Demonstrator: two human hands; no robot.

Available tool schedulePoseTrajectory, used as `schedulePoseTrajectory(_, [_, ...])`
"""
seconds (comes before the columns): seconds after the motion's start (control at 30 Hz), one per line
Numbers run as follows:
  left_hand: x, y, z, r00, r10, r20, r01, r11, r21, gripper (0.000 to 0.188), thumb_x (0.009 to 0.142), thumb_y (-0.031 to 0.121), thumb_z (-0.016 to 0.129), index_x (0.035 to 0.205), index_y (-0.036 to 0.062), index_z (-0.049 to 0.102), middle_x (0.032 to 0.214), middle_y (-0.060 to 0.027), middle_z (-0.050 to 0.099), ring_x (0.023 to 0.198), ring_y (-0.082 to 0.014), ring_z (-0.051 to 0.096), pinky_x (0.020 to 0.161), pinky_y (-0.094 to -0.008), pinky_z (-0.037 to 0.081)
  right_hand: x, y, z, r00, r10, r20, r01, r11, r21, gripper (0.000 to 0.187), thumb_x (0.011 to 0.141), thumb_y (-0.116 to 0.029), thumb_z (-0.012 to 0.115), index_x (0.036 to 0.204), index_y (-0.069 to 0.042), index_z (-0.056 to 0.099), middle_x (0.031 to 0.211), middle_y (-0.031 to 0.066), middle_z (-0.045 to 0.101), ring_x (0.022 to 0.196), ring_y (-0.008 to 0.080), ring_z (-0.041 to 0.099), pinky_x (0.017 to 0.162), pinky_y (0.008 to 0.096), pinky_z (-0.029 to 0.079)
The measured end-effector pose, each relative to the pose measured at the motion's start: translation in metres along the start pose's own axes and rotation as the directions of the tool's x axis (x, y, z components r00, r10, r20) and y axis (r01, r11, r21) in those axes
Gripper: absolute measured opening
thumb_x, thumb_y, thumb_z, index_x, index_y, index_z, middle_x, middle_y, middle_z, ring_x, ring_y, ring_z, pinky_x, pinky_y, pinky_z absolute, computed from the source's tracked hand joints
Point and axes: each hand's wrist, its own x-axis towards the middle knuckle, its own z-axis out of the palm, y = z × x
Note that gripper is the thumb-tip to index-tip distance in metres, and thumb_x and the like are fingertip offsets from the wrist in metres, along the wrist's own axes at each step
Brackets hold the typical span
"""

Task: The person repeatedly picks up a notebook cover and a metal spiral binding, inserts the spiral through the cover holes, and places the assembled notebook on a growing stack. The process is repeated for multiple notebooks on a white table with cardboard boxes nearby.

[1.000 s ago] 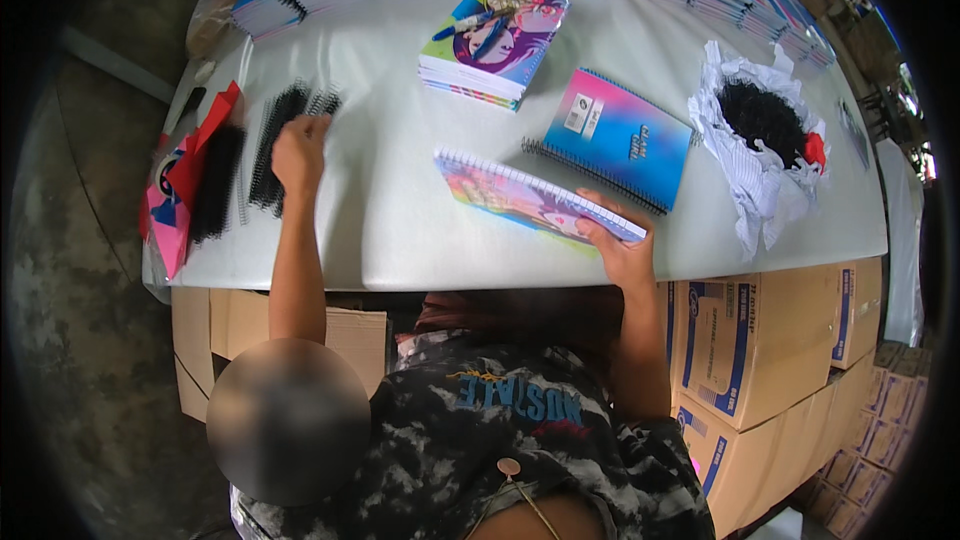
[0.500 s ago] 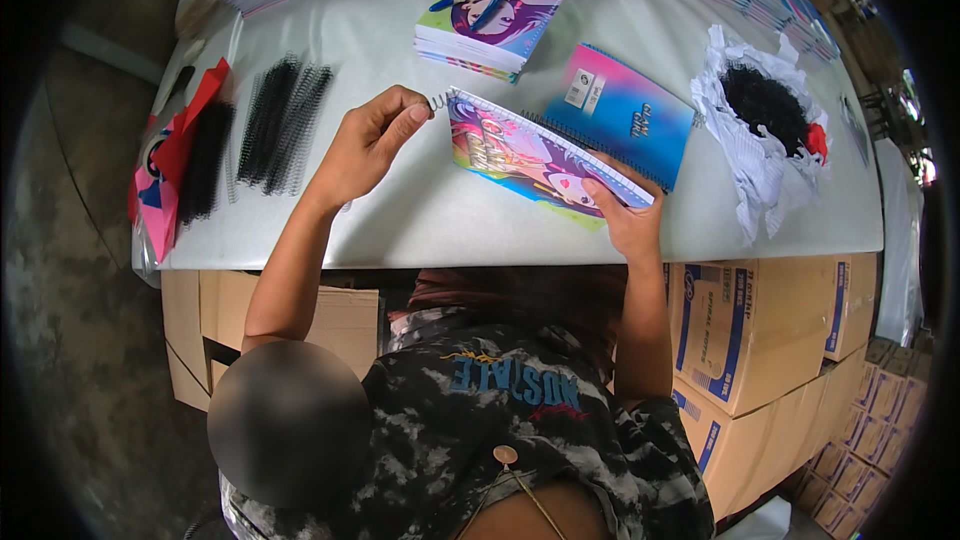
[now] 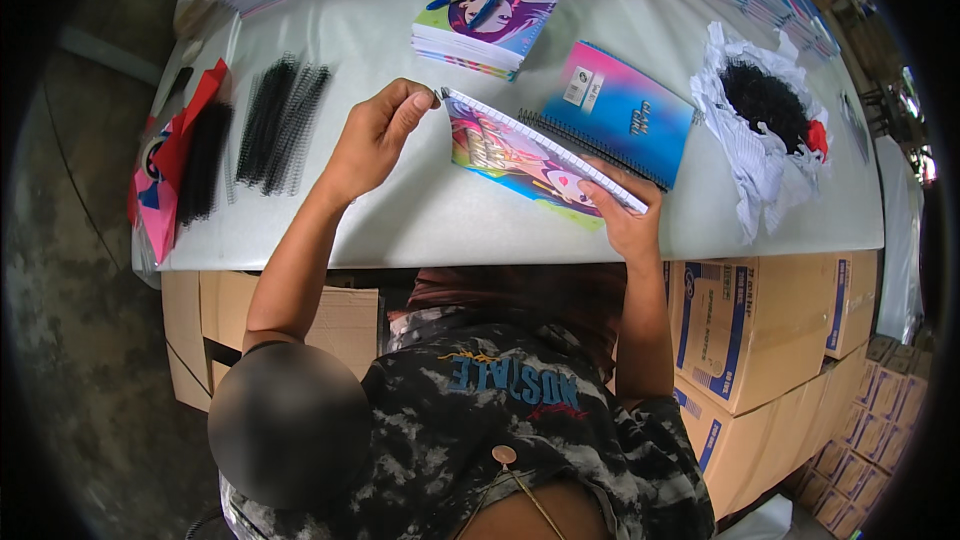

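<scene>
My right hand (image 3: 630,215) grips the right end of a colourful notebook (image 3: 515,160), thumb on the illustrated cover and fingers behind. The notebook is tilted above the table, its punched white edge facing up. At that edge's left corner, my left hand (image 3: 382,135) pinches a dark spiral binding coil (image 3: 438,95) between thumb and forefinger. Only a short piece of the coil shows; how far it runs through the holes is unclear. Just behind lies a blue-and-pink spiral notebook (image 3: 625,115), partly covered by my right fingers.
Loose black coils (image 3: 280,125) lie on the left of the white-covered table (image 3: 390,230), beside a red-and-pink sheet (image 3: 160,190). Pens (image 3: 485,0) rest on a notebook stack (image 3: 465,50). A black coil tangle (image 3: 765,105) sits on crumpled cloth (image 3: 740,185). Cardboard boxes (image 3: 760,320) stand below right.
My left hand has come slightly closer to the notebook's corner, and less coil shows between them. The notebook has tilted a little, showing its punched edge more end-on.
</scene>
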Motion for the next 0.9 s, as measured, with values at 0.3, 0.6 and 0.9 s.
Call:
schedulePoseTrajectory(0.3, [0.018,0.047,-0.024,0.938,0.282,0.203,-0.336,0.885,0.322,0.021,0.08,0.012,0.064,0.099,0.0029,0.058,0.106,-0.0068,0.053,0.069,-0.0135,0.051,0.064,-0.0247,0.044,-0.003,-0.008,0.001,1.0,0.025,-0.006,-0.024,0.999,0.032,0.022,0.081,0.004,0.06,0.103,0.005,0.063,0.097,0.013,0.066,0.082,0.0114,0.06,0.076,0.0235,0.048])
schedulePoseTrajectory(0.6, [0.014,0.065,-0.016,0.846,0.436,0.306,-0.501,0.455,0.736,0.032,0.074,0.016,0.068,0.1,0.0046,0.055,0.104,-0.0099,0.056,0.095,-0.0276,0.055,0.08,-0.037,0.045,-0.006,-0.004,0.003,0.998,-0.037,0.055,0.042,0.996,-0.083,0.025,0.08,0.004,0.058,0.105,0.003,0.062,0.103,0.0137,0.065,0.09,0.0171,0.063,0.08,0.0258,0.048])
schedulePoseTrajectory(0.9, [0.013,0.072,-0.019,0.83,0.188,0.525,-0.546,0.464,0.697,0.022,0.07,0.017,0.07,0.086,0.0075,0.058,0.086,-0.0054,0.059,0.081,-0.0243,0.058,0.075,-0.0332,0.043,-0.012,0.004,0.006,0.982,-0.173,0.079,0.182,0.975,-0.124,0.035,0.073,0.014,0.055,0.104,0.002,0.063,0.105,0.0157,0.064,0.097,0.0249,0.063,0.086,0.0296,0.048])
